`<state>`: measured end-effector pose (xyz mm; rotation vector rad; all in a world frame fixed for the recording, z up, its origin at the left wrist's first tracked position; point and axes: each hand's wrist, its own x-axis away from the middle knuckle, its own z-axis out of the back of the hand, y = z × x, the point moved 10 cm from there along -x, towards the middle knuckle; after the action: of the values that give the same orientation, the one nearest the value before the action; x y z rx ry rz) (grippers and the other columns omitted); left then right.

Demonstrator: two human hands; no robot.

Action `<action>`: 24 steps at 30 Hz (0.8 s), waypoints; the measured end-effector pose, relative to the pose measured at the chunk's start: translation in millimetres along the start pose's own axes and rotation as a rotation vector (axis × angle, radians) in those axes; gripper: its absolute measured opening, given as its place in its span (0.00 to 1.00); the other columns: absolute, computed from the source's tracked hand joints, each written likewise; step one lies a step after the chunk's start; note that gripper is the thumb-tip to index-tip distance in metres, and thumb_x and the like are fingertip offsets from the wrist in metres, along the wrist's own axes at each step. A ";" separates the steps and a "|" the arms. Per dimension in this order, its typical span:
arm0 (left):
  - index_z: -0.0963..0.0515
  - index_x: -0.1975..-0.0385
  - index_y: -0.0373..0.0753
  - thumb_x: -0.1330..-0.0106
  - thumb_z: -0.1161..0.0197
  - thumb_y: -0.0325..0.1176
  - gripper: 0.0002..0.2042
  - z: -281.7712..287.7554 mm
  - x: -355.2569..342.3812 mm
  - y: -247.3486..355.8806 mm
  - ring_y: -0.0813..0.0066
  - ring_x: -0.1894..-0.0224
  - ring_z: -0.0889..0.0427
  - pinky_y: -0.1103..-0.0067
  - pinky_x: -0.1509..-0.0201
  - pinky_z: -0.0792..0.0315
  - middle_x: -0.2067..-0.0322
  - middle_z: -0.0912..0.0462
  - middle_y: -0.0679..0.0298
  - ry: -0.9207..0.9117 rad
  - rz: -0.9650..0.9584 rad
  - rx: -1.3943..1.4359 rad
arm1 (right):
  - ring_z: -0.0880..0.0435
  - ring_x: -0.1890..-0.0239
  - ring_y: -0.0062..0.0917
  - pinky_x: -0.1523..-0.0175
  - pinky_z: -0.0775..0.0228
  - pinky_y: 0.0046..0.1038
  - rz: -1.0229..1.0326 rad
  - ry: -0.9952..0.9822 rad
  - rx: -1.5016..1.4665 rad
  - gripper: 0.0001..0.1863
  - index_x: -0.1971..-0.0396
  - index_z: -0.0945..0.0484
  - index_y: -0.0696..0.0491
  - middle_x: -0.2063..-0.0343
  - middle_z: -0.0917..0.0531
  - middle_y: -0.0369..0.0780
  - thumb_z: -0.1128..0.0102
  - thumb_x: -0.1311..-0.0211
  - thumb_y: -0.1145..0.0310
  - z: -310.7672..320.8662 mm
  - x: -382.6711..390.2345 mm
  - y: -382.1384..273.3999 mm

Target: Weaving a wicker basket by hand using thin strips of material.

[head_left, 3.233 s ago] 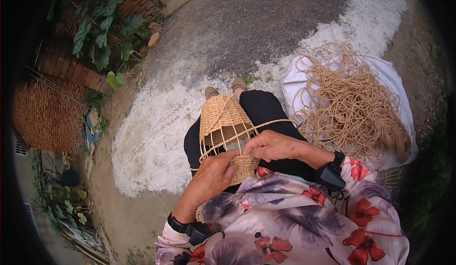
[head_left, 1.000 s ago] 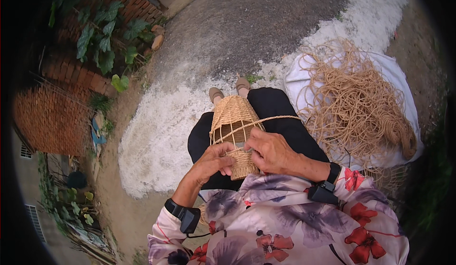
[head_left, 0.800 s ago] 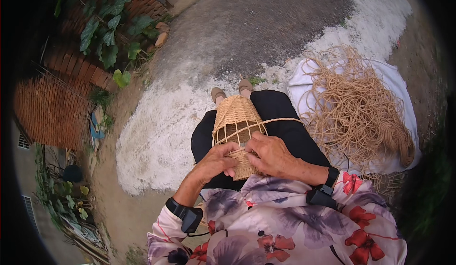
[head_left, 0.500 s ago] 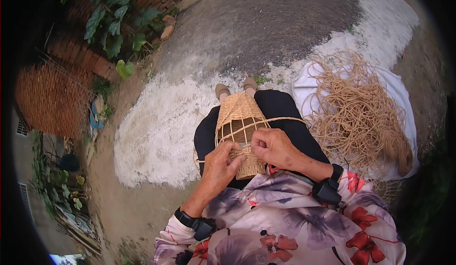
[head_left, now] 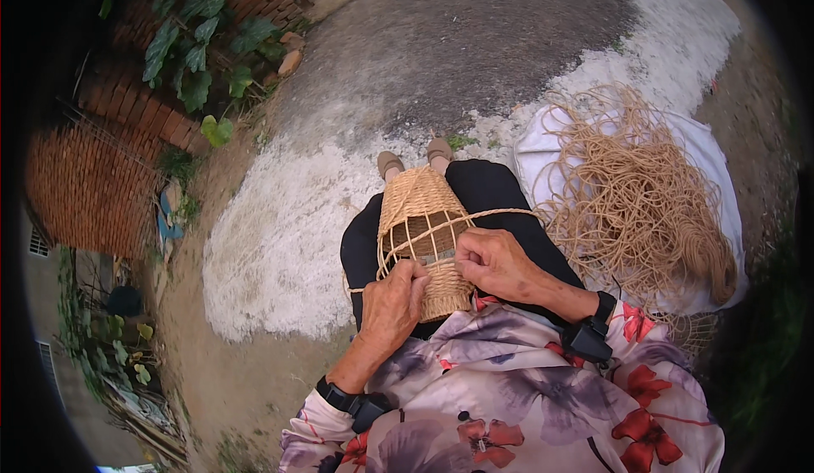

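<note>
A tapered straw basket lies on my lap, narrow end toward my feet. Its middle is an open band of bare upright stakes; woven bands close both ends. A strand of straw cord crosses the open stakes and runs right over my thigh toward the pile. My left hand is closed at the basket's left side, where the cord curves down to its fingers. Against the right side of the near woven band, my right hand is closed with thumb and fingers together. What its fingertips pinch is hidden.
On the right, a large tangled pile of straw cord lies on a white cloth. White gravelly ground spreads ahead and left. Brick walls and leafy plants stand at the left.
My left hand has turned and drawn its thumb and fingers together at the basket edge. The right hand stays at the same place on the basket. The whole view has shifted slightly.
</note>
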<state>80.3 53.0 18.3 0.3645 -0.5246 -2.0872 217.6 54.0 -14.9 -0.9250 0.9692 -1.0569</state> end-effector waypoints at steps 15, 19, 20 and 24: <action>0.26 0.67 0.40 0.43 0.35 0.27 0.07 26.2 4.4 15.2 0.60 0.69 0.19 0.70 0.68 0.25 0.71 0.22 0.60 0.244 0.003 -0.090 | 0.20 0.78 0.36 0.71 0.30 0.34 -0.134 0.001 0.058 0.03 0.78 0.24 0.58 0.81 0.21 0.45 0.43 0.51 0.74 0.9 3.1 17.0; 0.22 0.67 0.37 0.45 0.33 0.24 0.07 27.0 -7.9 37.3 0.66 0.75 0.21 0.74 0.70 0.27 0.73 0.25 0.60 0.318 -0.163 -0.106 | 0.20 0.78 0.37 0.70 0.30 0.35 -0.115 0.005 0.052 0.04 0.75 0.23 0.58 0.81 0.21 0.44 0.43 0.51 0.74 2.5 3.5 16.9; 0.21 0.67 0.38 0.46 0.33 0.26 0.08 18.6 -11.7 31.9 0.64 0.73 0.21 0.72 0.70 0.27 0.74 0.26 0.61 0.270 -0.119 -0.091 | 0.20 0.78 0.37 0.70 0.30 0.35 -0.114 0.006 0.051 0.04 0.75 0.23 0.58 0.81 0.21 0.44 0.43 0.51 0.74 4.5 2.8 13.6; 0.19 0.68 0.39 0.47 0.31 0.28 0.07 12.9 -19.2 36.9 0.62 0.71 0.22 0.71 0.70 0.28 0.75 0.27 0.62 0.220 -0.111 -0.119 | 0.22 0.77 0.32 0.70 0.31 0.32 -0.105 0.030 -0.022 0.05 0.71 0.25 0.59 0.78 0.24 0.42 0.42 0.49 0.75 7.2 4.6 17.2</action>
<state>111.2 54.3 48.9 0.5559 -0.2537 -2.1398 229.9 54.5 -29.7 -0.9893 0.9672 -1.1529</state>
